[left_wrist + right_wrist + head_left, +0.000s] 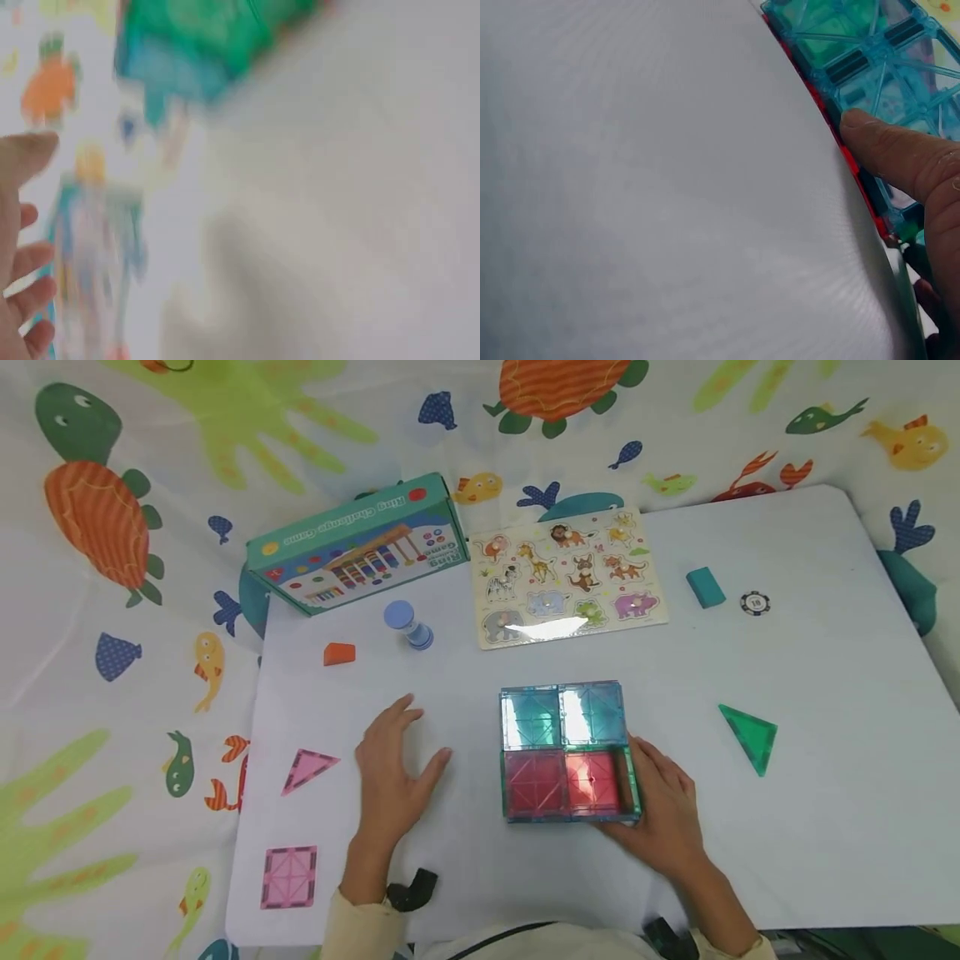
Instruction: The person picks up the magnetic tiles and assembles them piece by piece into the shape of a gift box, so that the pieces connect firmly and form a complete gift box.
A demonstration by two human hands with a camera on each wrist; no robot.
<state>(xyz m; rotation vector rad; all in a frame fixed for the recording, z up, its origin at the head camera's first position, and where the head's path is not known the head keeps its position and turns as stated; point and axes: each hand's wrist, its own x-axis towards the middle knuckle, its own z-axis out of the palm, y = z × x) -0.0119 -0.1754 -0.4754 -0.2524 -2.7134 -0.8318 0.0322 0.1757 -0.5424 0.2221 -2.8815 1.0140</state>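
A box built of clear magnetic tiles (567,752) is in the middle of the table in the head view, blue at the back of its top and red at the front. My right hand (663,806) grips its near right corner. In the right wrist view the thumb (889,150) lies on a blue tile wall (870,75), with a red edge along one side; the other fingers are partly hidden. Left of the box, my left hand (393,772) is over the table with spread fingers and holds nothing. The left wrist view is blurred.
A pink triangle tile (309,770) and a pink square tile (289,877) lie at the left, a green triangle tile (752,739) at the right. Behind are a game box (360,547), an animal puzzle board (566,578), a blue spool-shaped piece (408,624), an orange block (339,653), a teal block (706,587) and a chip (754,603).
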